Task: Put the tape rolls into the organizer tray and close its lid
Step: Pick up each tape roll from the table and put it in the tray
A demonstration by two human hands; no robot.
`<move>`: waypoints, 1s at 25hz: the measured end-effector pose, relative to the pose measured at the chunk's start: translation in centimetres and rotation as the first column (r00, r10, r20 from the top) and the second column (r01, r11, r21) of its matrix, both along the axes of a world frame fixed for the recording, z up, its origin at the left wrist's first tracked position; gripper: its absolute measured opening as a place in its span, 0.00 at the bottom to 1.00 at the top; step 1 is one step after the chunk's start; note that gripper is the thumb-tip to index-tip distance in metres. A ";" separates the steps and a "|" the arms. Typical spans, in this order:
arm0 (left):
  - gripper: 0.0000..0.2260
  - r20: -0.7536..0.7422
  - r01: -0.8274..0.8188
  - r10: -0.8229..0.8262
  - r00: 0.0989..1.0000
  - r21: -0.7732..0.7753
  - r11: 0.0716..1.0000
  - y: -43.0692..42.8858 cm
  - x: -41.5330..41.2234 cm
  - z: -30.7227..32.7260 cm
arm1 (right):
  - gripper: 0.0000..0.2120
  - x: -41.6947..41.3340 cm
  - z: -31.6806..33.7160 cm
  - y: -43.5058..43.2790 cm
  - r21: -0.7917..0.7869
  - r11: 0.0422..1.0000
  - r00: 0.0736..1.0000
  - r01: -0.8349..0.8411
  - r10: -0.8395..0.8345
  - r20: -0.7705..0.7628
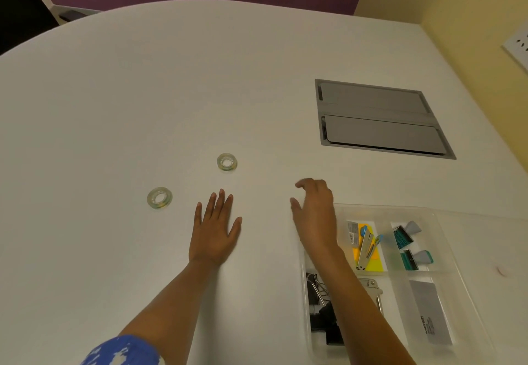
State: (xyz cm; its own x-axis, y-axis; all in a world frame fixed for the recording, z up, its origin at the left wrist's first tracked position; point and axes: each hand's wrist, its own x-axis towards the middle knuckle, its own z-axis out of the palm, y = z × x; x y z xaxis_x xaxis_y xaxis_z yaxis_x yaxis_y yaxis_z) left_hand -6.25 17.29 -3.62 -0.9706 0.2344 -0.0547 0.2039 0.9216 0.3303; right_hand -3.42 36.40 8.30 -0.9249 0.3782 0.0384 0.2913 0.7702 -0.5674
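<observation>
Nearest the camera, a blue sleeve with a white pattern (123, 350) covers the left upper arm at the near edge of the white counter (143, 93). By the counter's near right edge sits the clear organizer tray (445, 222), uncovered on top, with black binder clips (317, 316) in its near left compartment, a grey card (431, 310) bearing small print too blurred to read in the near right one, a small stapler (365, 247) lying on yellow and orange sticky notes (371, 264) with a barcoded label just beside it, and two teal and grey clips (408, 247) in the far right compartment. The right forearm crosses over the tray's left side. The left hand (214, 230) lies flat on the counter, fingers spread, holding nothing. The right hand (314, 213) hovers just left of the tray's far left corner, fingers loosely curled and empty. Beyond the left hand, two clear tape rolls lie flat on the counter, well apart from the tray: the nearer roll (159, 198) to the left, the farther roll (227, 162) toward the middle. Farther right, a grey double-flap hatch (380, 119) is set into the counter.
</observation>
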 end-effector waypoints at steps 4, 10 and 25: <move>0.27 -0.015 -0.004 0.003 1.000 -0.034 0.999 0.0 -0.2 -0.3 | 0.16 -5.4 -0.3 -3.8 0.039 0.983 0.984 -0.180 0.179 0.008; 0.27 -0.026 -0.012 0.011 1.000 -0.047 0.999 0.0 -0.3 -0.7 | 0.21 -12.0 -3.2 -7.9 0.099 0.932 0.929 -0.349 0.331 0.166; 0.27 -0.045 -0.013 0.011 0.999 -0.035 0.999 0.1 -0.3 -0.7 | 0.24 -15.7 -5.9 -8.7 0.145 0.894 0.893 -0.424 0.386 0.231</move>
State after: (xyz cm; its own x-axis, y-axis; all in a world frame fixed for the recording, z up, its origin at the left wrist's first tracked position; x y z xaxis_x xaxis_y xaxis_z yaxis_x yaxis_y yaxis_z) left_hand -6.54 17.35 -4.35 -0.9750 0.2212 -0.0188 0.2066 0.9351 0.2879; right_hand -19.17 27.66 2.38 -0.9922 -0.0279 -0.1217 0.0189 0.9300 -0.3670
